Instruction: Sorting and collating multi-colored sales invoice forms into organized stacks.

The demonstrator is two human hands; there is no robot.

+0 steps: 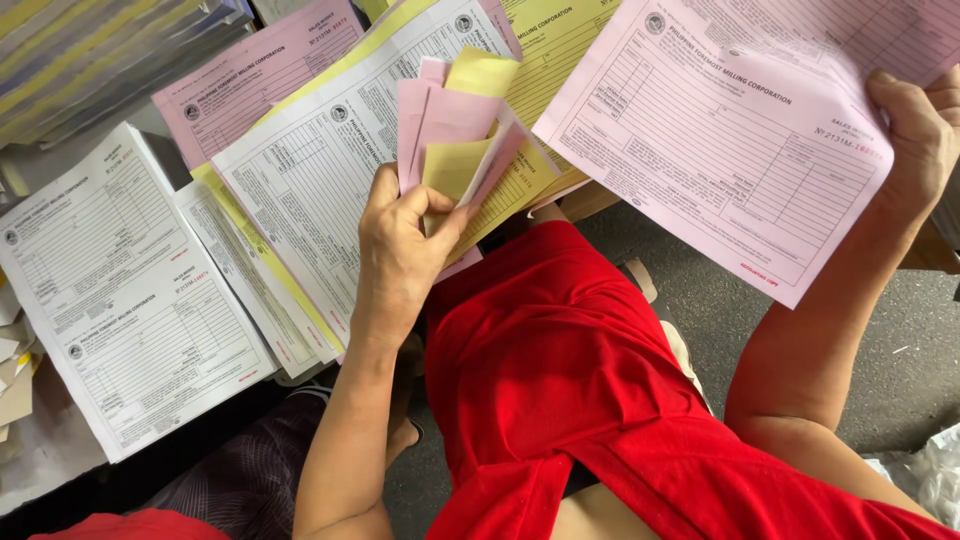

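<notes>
The left hand is pinching a fanned bundle of pink and yellow slips above the red lap while the right hand is gripping a pink form aloft by its edge, so loosely fanned slips are likely slipping out of order.

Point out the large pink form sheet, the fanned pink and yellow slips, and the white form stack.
large pink form sheet (715,150), head view, printed middle
fanned pink and yellow slips (455,125), head view, pink slip
white form stack (125,290), head view, top sheet
</notes>
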